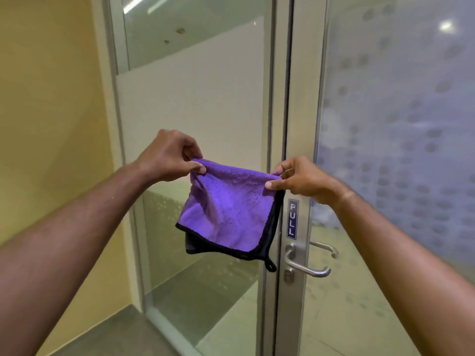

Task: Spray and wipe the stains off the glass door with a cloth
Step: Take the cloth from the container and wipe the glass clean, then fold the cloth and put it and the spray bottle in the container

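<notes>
A purple cloth (228, 211) with a black hem hangs folded in the air in front of the door. My left hand (167, 156) pinches its upper left corner. My right hand (300, 179) pinches its upper right corner, and the top edge stretches between the two hands. The glass door (401, 124) on the right has frosted glass with a dotted pattern. To its left stands a fixed glass panel (198, 98) with a frosted band across the middle. No spray bottle is in view.
A metal lever handle (307, 265) and a keyhole sit on the door's frame, under a blue PULL label (292, 219). A yellow wall (51, 111) stands at the left. Grey floor (108, 330) shows at the bottom left.
</notes>
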`<action>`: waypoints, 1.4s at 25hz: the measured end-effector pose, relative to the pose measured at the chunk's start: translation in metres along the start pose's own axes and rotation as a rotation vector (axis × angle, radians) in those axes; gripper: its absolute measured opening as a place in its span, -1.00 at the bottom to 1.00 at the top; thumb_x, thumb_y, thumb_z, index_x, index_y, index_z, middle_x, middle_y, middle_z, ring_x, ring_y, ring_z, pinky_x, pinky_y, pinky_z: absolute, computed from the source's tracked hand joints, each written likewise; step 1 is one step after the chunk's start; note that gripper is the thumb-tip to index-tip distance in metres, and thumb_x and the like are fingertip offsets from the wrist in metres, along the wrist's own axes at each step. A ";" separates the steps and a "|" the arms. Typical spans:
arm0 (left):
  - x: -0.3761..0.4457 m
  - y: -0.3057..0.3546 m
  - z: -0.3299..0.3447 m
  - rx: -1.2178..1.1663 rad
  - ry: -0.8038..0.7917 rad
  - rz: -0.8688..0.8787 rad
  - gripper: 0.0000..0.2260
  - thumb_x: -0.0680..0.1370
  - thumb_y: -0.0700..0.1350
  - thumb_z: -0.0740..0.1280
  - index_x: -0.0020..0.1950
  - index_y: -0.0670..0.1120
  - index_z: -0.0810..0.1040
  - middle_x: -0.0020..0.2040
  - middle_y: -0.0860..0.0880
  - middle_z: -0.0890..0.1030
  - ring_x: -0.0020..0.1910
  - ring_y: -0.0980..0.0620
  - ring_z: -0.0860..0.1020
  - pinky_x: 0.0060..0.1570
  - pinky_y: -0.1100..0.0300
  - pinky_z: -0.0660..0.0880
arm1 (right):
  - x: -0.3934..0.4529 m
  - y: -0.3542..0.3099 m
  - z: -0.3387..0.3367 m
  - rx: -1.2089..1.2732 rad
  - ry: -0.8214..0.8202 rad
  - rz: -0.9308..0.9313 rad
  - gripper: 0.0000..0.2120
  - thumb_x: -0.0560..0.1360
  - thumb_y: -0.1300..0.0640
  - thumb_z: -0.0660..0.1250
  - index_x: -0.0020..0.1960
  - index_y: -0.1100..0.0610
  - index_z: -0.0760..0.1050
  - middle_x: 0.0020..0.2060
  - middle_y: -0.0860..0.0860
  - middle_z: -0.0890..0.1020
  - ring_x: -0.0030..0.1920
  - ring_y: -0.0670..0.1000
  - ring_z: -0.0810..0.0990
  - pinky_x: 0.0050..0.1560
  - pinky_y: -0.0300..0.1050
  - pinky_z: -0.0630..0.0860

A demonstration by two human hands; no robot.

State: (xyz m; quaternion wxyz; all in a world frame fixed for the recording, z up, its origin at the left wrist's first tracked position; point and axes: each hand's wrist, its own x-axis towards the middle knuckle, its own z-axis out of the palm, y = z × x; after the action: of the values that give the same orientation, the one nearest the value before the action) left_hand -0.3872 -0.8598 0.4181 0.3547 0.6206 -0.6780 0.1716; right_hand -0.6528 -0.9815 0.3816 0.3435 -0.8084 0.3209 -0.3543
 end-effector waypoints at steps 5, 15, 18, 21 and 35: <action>-0.072 -0.068 -0.062 0.042 -0.010 -0.142 -0.77 0.27 -0.11 0.64 -0.15 -0.13 0.71 -0.28 -0.07 0.70 -0.25 -0.04 0.66 -0.16 0.09 0.60 | 0.017 -0.038 0.097 -0.028 -0.154 -0.033 -0.81 0.33 0.23 0.59 -0.19 0.18 0.58 -0.39 0.06 0.62 -0.38 -0.02 0.43 -0.41 -0.20 0.29; -0.227 -0.155 -0.192 0.218 0.056 -0.423 -0.84 0.31 -0.17 0.60 -0.19 -0.12 0.69 -0.31 -0.06 0.68 -0.31 -0.01 0.61 -0.20 0.13 0.59 | 0.024 -0.124 0.297 0.083 -0.590 -0.124 -0.84 0.41 0.33 0.50 -0.07 0.31 0.55 -0.28 0.15 0.69 -0.25 0.04 0.68 -0.20 -0.09 0.68; -0.268 -0.168 -0.224 0.309 0.081 -0.524 -0.84 0.31 -0.13 0.60 -0.18 -0.11 0.70 -0.30 -0.07 0.67 -0.27 -0.03 0.61 -0.22 0.13 0.58 | 0.029 -0.148 0.344 0.078 -0.676 -0.228 -0.82 0.36 0.36 0.53 -0.08 0.37 0.59 -0.27 0.19 0.70 -0.23 0.08 0.69 -0.14 -0.07 0.68; -0.307 -0.172 -0.250 0.382 0.117 -0.629 -0.84 0.30 -0.12 0.61 -0.20 -0.07 0.68 -0.32 -0.02 0.64 -0.33 0.07 0.55 -0.25 0.17 0.52 | 0.030 -0.172 0.387 0.077 -0.818 -0.326 -0.83 0.38 0.29 0.54 -0.08 0.35 0.64 -0.24 0.18 0.71 -0.22 0.03 0.69 -0.16 -0.18 0.64; -0.423 -0.142 -0.316 0.572 0.169 -0.934 -0.84 0.28 -0.18 0.62 -0.23 -0.11 0.69 -0.34 -0.05 0.62 -0.34 0.03 0.53 -0.25 0.16 0.53 | -0.002 -0.252 0.511 -0.087 -1.193 -0.527 -0.90 0.34 0.26 0.58 -0.18 0.18 0.69 -0.40 -0.04 0.63 -0.33 -0.12 0.57 -0.23 -0.23 0.53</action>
State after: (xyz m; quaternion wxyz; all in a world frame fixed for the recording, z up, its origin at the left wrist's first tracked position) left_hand -0.1746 -0.3674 0.3129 0.2637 0.9109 -0.2260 0.2226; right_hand -0.1789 -0.6712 0.3160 0.3313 -0.9310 -0.1196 0.0959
